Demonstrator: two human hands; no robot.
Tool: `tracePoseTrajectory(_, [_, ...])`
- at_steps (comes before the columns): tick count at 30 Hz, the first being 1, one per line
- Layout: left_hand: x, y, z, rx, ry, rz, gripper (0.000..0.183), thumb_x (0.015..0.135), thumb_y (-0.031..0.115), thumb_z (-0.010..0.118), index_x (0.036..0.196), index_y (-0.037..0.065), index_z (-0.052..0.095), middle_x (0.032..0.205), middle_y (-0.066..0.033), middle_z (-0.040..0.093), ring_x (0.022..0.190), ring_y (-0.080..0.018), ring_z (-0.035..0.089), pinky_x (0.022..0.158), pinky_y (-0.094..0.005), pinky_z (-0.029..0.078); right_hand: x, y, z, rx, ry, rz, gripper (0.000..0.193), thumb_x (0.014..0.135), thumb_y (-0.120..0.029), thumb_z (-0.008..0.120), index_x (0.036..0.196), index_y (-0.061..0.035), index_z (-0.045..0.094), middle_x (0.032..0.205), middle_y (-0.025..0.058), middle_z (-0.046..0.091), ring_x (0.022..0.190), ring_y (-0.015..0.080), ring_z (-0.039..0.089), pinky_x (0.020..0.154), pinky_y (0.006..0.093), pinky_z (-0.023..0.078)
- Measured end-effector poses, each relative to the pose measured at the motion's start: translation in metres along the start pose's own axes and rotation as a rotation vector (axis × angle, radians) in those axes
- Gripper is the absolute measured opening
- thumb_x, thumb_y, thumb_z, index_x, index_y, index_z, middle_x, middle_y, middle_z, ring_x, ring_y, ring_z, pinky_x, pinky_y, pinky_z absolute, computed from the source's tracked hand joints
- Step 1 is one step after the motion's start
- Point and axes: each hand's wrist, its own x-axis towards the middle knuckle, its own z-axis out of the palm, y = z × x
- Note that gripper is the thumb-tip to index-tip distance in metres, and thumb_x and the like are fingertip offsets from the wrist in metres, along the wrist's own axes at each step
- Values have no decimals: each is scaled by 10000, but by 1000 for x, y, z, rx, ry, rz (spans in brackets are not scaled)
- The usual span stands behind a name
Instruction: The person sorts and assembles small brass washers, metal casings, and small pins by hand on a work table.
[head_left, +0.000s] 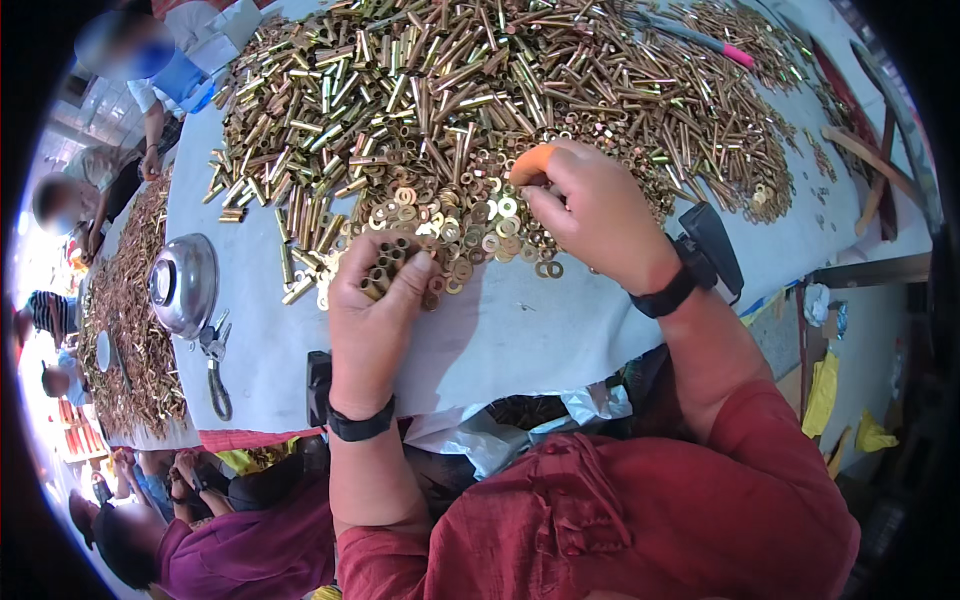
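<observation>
Wrapped in my left hand [372,325] is a bunch of short yellowish metal sleeves [384,264], their open ends facing up. It hovers at the near edge of a spread of flat washers [450,235]. My right hand [605,215] reaches over the washers and small nuts, an orange finger cot [533,163] on one finger. Its thumb and fingers are closed together; whatever lies between them is hidden. Beyond both hands rises a wide heap of loose metal sleeves and bolts [400,75].
A shiny metal bowl [186,285] and pliers [213,345] lie at the left table edge. A pink-tipped rod [738,56] rests on the heap. Wooden bars [870,160] stand at the right. People work at another heaped table [130,300] on the left.
</observation>
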Motion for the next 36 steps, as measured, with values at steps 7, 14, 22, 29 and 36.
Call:
tracePoseTrajectory(7, [3, -17, 9, 280, -150, 209, 167, 857, 77, 711, 995, 26, 631, 843, -46, 639, 755, -113, 565, 710, -264, 475, -5, -29, 10, 1152, -281, 420, 200, 938, -98, 605, 1127, -32, 606, 887, -44, 601, 764, 14, 510, 660, 183, 429])
tracePoseTrajectory(14, [1, -14, 5, 249, -154, 178, 147, 863, 62, 702, 982, 26, 623, 847, -34, 641, 753, -112, 559, 708, -263, 475, -3, -32, 4, 1140, -359, 476, 182, 941, -98, 596, 1114, -47, 616, 881, -57, 599, 751, 3, 499, 647, 175, 415])
tracePoseTrajectory(22, [3, -19, 1, 264, -176, 188, 141, 856, 60, 707, 959, 27, 616, 802, -15, 605, 721, -95, 531, 658, -254, 456, -7, -34, 13, 846, -267, 340, 162, 904, -52, 599, 1054, -16, 647, 839, 9, 631, 720, 58, 552, 654, 219, 470])
tracePoseTrajectory(29, [2, -12, -2, 287, -168, 173, 141, 855, 58, 706, 967, 24, 626, 788, -22, 614, 703, -97, 538, 648, -255, 463, -9, -46, 5, 623, -209, 159, 188, 860, -29, 642, 1048, -34, 655, 904, 58, 639, 752, 115, 617, 687, 263, 513])
tracePoseTrajectory(36, [-1, -3, -4, 369, -207, 190, 156, 852, 56, 708, 982, 15, 633, 840, -42, 650, 768, -105, 583, 703, -262, 485, -7, -35, 8, 494, -157, -157, 199, 799, -18, 666, 990, -43, 617, 895, 104, 598, 838, 322, 615, 759, 393, 500])
